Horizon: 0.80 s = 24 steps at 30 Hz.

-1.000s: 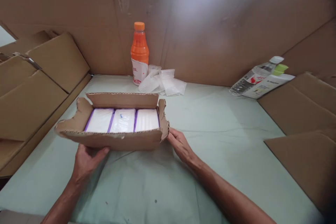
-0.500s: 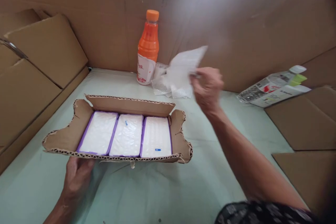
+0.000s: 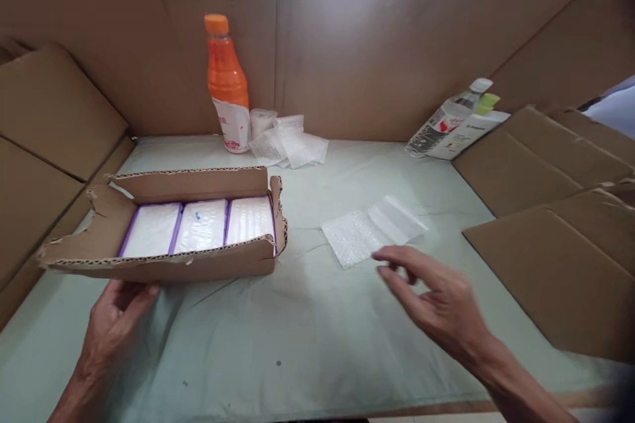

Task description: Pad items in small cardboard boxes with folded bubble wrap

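An open cardboard box (image 3: 208,266) on the left holds a row of three white packs (image 3: 203,228) with purple edges. My left hand (image 3: 116,317) is at the box's lower front edge, its fingertips hidden beneath, gripping it there. A clear bubble-wrap pouch (image 3: 354,238) lies flat on the green cloth to the right of the box. Beside the pouch's near edge is my right hand (image 3: 436,297), holding nothing, with thumb and forefinger apart; the forefinger's tip is at or very close to the pouch.
An orange bottle (image 3: 227,79) stands at the back, with several clear pouches (image 3: 292,142) piled beside it. At the back right, a clear bottle (image 3: 446,119) leans next to a white pack (image 3: 469,135). Cardboard flaps (image 3: 550,264) border the right; cardboard walls (image 3: 372,46) enclose the back.
My right hand has come down and toward me from the pouch pile and let go of a pouch, which now lies on the cloth. The view has swung right; my left hand stays at the box.
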Tool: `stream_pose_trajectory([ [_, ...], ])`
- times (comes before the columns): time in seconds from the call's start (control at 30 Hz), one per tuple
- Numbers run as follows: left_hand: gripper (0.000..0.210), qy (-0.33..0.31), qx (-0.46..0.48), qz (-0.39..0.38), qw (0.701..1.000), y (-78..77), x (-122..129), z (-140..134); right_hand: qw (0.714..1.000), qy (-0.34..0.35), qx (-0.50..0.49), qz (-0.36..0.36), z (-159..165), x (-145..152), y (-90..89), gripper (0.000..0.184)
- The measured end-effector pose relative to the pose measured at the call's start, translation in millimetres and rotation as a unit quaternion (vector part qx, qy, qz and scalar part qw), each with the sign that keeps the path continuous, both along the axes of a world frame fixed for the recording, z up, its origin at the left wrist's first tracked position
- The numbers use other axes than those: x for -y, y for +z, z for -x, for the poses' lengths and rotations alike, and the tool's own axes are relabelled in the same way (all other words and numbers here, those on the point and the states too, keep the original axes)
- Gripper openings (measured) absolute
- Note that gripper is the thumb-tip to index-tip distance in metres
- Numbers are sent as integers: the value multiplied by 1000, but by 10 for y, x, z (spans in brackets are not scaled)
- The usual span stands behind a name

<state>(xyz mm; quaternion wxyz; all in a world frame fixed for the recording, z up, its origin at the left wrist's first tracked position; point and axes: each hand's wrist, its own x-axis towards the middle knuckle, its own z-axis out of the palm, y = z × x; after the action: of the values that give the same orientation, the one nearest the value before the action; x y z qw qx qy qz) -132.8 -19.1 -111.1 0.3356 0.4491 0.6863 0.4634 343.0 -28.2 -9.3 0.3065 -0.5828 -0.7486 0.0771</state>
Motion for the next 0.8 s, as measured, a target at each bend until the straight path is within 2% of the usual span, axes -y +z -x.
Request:
stream_pose_trajectory([
  [0.07,61,-1,37,25,999,82,38,13,995,73,-52,47,358,-209,-70,31],
  [0.2,62,10,59,6,998,206,46,-91,964,209,-105,126,1014,-564,-428,73],
  [0.27,61,7,53,-11,999,244,-27,-196,959,213,-137,126,1193,-648,-570,74],
  [0.37,61,-38,62,-27,997,312,-297,-431,968,129,-185,105,1253,-764,-632,62],
  [0.5,68,-140,86,-38,986,384,-832,-794,975,25,-196,102,1108,-1007,-580,59],
  [0.6,87,-154,91,-34,983,358,-1040,-911,983,7,-149,111,838,-1057,-577,61],
  [0.7,93,-106,44,-2,993,280,-897,-786,997,6,-55,59,396,-889,-601,52],
  [0.8,66,-99,-57,27,993,250,-539,-617,994,-73,86,-4,-136,-701,-645,44],
])
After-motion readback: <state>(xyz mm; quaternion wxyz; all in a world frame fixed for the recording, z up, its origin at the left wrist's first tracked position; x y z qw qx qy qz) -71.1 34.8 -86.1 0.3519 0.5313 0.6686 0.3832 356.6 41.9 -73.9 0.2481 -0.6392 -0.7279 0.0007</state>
